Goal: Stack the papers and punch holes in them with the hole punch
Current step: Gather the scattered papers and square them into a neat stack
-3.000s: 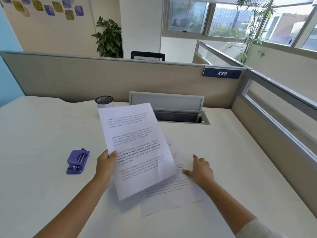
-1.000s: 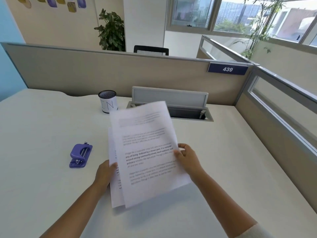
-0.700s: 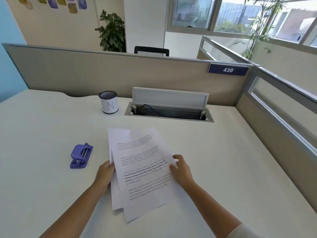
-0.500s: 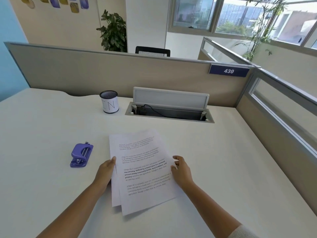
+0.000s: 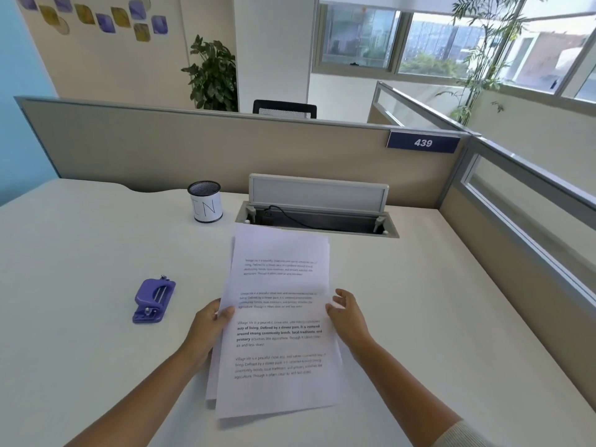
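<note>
Since half a second ago the white printed paper sheets (image 5: 277,321) have swung straighter and slid farther up the pale desk (image 5: 80,259), edges closer to flush. My left hand (image 5: 206,330) grips the left edge, thumb on top and fingers curled under. My right hand (image 5: 350,317) is half open, fingertips only touching the right edge. A second sheet peeks out at the lower left, so I judge squaring is unfinished: I tap both long edges together before reaching for the punch. The small purple plastic hole punch (image 5: 154,301) lies untouched, well left of the stack. Farther off stand a white mesh-topped pen cup (image 5: 205,202) and the open grey cable tray (image 5: 317,221). The sheet count is hidden; the print is too blurred to read fully.
</note>
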The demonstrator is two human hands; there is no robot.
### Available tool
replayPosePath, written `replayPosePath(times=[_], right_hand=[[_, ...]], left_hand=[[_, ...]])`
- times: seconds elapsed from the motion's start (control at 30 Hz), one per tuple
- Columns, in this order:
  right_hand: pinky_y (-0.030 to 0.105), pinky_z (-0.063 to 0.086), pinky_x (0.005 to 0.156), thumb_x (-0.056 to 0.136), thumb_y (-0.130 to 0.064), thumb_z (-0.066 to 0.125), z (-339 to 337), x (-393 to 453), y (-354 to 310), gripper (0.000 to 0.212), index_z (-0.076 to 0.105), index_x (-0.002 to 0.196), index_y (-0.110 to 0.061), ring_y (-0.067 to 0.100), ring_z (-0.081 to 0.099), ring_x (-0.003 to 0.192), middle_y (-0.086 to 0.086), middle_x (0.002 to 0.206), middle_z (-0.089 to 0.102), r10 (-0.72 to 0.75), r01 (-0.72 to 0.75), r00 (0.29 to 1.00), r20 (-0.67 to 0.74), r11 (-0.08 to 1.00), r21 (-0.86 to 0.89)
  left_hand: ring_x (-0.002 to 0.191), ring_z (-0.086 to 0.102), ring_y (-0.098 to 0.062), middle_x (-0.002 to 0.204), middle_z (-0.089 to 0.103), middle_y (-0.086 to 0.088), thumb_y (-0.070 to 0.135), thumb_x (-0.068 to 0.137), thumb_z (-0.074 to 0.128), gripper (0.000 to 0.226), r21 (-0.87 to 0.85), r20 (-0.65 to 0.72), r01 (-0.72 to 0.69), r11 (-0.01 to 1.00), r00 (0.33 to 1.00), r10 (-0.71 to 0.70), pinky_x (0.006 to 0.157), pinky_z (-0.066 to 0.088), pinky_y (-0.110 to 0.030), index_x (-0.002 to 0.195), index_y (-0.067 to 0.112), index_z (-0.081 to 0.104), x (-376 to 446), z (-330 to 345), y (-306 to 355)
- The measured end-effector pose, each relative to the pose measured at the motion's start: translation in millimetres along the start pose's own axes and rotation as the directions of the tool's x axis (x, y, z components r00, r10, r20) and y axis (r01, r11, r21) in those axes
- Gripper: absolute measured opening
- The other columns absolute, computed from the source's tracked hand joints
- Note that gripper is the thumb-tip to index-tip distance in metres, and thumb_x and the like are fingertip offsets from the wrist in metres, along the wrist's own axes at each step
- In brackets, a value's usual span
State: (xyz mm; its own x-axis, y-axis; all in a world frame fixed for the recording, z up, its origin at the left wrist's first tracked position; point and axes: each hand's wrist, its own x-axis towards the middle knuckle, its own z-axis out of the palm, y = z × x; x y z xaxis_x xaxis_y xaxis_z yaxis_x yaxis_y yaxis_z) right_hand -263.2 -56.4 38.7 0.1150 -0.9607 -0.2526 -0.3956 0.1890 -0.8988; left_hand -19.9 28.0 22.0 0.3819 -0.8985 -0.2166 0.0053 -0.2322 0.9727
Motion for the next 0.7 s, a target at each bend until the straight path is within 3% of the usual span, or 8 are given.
replayPosePath(times=[0.1,0.17,0.23,0.37,0.57,0.7], right_hand=[[0.037,0.048,0.095,0.093,-0.021,0.051,-9.5,3.6,-4.5,0.048,0.035,0.138,-0.014,0.022,0.059,0.108,0.006,0.131,0.054,0.035,-0.039,0.999,0.030,0.990,0.136],[0.038,0.053,0.088,0.093,-0.017,0.049,-14.1,0.9,-13.3,0.034,0.048,0.127,-0.012,0.025,0.064,0.103,0.007,0.118,0.064,-0.028,0.015,0.996,0.083,0.988,0.154],[0.039,0.055,0.083,0.094,-0.014,0.047,-17.6,-4.6,-27.5,0.020,0.056,0.112,-0.013,0.027,0.066,0.100,0.007,0.108,0.067,-0.125,0.119,0.991,0.047,0.986,0.119],[0.046,0.056,0.082,0.095,-0.018,0.047,-24.2,-14.2,-57.2,0.017,0.056,0.109,-0.013,0.026,0.066,0.094,0.009,0.106,0.067,-0.295,0.301,0.954,-0.062,0.936,0.181],[0.039,0.056,0.080,0.094,-0.015,0.051,-29.6,-28.0,-87.8,0.014,0.056,0.093,-0.028,0.023,0.065,0.091,0.000,0.097,0.067,-0.437,0.463,0.886,-0.155,0.817,0.342],[0.041,0.057,0.082,0.091,-0.018,0.056,-29.8,-30.1,-81.3,0.017,0.054,0.107,-0.022,0.024,0.065,0.099,0.006,0.109,0.064,-0.473,0.480,0.874,-0.108,0.814,0.327]], left_hand=[[0.100,0.064,-0.029,0.113,0.066,-0.013,0.014,0.092,0.049,0.025,-0.047,0.016,-0.053,0.997,0.998,0.053,0.092,0.049,-0.048,0.115,0.011,0.059,0.6,2.8,11.9],[0.098,0.063,-0.029,0.110,0.067,-0.011,0.015,0.092,0.049,0.023,-0.055,0.009,-0.109,0.993,0.994,0.109,0.089,0.050,-0.046,0.113,0.012,0.059,0.8,5.5,24.5],[0.092,0.066,-0.023,0.100,0.070,-0.003,0.015,0.092,0.048,0.020,-0.059,-0.006,-0.189,0.980,0.982,0.189,0.082,0.053,-0.036,0.108,0.015,0.061,0.2,8.3,39.7],[0.071,0.067,0.000,0.078,0.073,0.018,0.016,0.092,0.048,0.017,-0.093,-0.038,-0.326,0.941,0.945,0.324,0.058,0.052,-0.015,0.095,0.025,0.062,-4.0,13.4,70.8],[0.077,0.064,0.003,0.086,0.071,0.022,0.017,0.092,0.050,0.018,-0.082,-0.111,-0.498,0.863,0.865,0.489,0.063,0.051,-0.013,0.108,0.020,0.057,-10.6,17.9,101.9],[0.091,0.062,-0.005,0.101,0.066,0.017,0.034,0.082,0.056,0.032,0.031,-0.119,-0.568,0.822,0.815,0.567,0.071,0.050,-0.020,0.112,0.024,0.055,-16.1,18.2,102.5]])
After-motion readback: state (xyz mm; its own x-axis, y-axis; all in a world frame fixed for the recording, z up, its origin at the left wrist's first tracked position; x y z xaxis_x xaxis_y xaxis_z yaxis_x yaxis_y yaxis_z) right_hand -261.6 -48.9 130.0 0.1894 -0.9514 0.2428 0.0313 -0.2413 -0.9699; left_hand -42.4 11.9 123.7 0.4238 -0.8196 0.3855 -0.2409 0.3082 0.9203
